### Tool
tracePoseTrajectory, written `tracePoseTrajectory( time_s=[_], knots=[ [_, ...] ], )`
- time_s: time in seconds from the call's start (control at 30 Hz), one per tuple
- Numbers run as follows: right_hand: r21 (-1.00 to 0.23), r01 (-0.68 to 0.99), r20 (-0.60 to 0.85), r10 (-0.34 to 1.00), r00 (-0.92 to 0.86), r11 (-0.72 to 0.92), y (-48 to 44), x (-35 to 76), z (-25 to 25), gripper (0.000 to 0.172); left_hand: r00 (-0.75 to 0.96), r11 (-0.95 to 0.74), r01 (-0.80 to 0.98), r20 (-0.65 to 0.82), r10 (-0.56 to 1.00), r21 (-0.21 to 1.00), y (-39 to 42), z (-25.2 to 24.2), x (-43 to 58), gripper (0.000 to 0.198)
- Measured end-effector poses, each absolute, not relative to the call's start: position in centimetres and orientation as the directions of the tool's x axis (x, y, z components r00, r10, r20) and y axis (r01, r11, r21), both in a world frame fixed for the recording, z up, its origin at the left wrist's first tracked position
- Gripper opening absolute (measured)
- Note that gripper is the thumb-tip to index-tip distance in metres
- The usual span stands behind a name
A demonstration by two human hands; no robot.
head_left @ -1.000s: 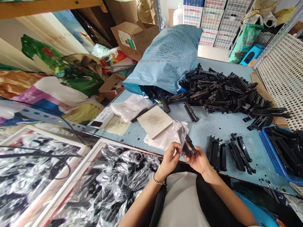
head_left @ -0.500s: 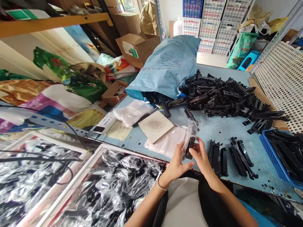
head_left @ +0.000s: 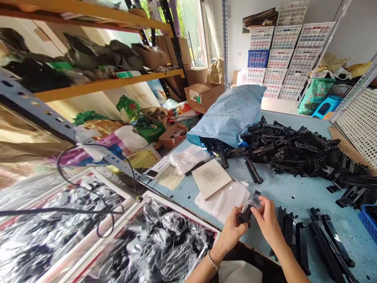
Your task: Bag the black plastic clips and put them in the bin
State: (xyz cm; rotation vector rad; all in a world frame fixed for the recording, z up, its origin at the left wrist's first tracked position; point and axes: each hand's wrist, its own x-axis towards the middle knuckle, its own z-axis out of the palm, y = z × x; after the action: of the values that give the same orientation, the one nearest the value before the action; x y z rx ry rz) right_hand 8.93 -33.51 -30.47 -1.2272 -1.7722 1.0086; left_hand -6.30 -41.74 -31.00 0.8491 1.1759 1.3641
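Both hands are closed around a black plastic part in a clear plastic bag (head_left: 251, 202), over the front of the blue table. My left hand (head_left: 235, 227) grips its lower left end, and my right hand (head_left: 267, 220) pinches the wrapped upper right side. Beside the hands on the left lies a stack of flat clear bags (head_left: 226, 202), partly under a square speckled board (head_left: 210, 177). To the right are two small groups of black plastic parts, one group (head_left: 290, 232) by my right wrist and another group (head_left: 330, 239) farther right. A single black part (head_left: 253, 169) lies beyond the hands.
A large pile of black parts (head_left: 303, 145) spills from a blue woven sack (head_left: 229, 114) at the back. Crates of bagged parts (head_left: 167, 236) stand at the lower left. A blue basket (head_left: 369, 220) sits at the right edge. A black cable (head_left: 88, 212) loops on the left.
The view has swung up and to the left. The bag, which stood up above the part, is now gathered around it, and my right hand has moved onto the wrapped side.
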Motion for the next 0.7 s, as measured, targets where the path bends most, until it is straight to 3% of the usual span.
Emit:
tracePoseTrajectory(
  time_s=[0.17, 0.2, 0.33, 0.47, 0.57, 0.63, 0.7],
  knots=[
    [-0.909, 0.269, 0.183, 0.884, -0.431, 0.319, -34.8, 8.0, -29.2, 0.025, -0.022, 0.152, -0.299, -0.166, 0.986, 0.942, -41.6, -30.3, -6.8, 0.087],
    [-0.907, 0.251, 0.198, 0.870, -0.452, 0.337, -35.5, 7.7, -28.9, 0.022, -0.020, 0.151, -0.272, -0.163, 0.986, 0.950, -41.6, -30.1, -6.9, 0.090],
    [-0.922, 0.179, 0.195, 0.811, -0.551, 0.344, -37.8, 7.2, -27.0, 0.019, 0.000, 0.168, -0.265, -0.174, 0.985, 0.950, -42.1, -29.1, -7.3, 0.061],
    [-0.917, 0.197, 0.170, 0.786, -0.595, 0.347, -37.4, 10.0, -25.7, 0.022, -0.038, 0.115, -0.280, -0.131, 0.991, 0.953, -44.8, -26.6, -11.1, 0.052],
    [-0.795, 0.414, 0.189, 0.830, -0.525, 0.443, -36.0, 14.4, -27.4, 0.026, -0.273, -0.038, 0.084, 0.060, 0.960, 0.996, -47.6, -25.5, -17.3, 0.046],
    [-0.594, 0.620, 0.233, 0.847, -0.478, 0.513, -35.0, 17.5, -29.9, 0.036, -0.415, -0.034, 0.403, 0.215, 0.884, 0.915, -48.9, -26.4, -21.9, 0.048],
    [-0.383, 0.730, 0.252, 0.825, -0.506, 0.565, -34.5, 19.7, -32.6, 0.047, -0.531, 0.122, 0.638, 0.320, 0.785, 0.760, -49.5, -28.5, -25.4, 0.052]
  ],
)
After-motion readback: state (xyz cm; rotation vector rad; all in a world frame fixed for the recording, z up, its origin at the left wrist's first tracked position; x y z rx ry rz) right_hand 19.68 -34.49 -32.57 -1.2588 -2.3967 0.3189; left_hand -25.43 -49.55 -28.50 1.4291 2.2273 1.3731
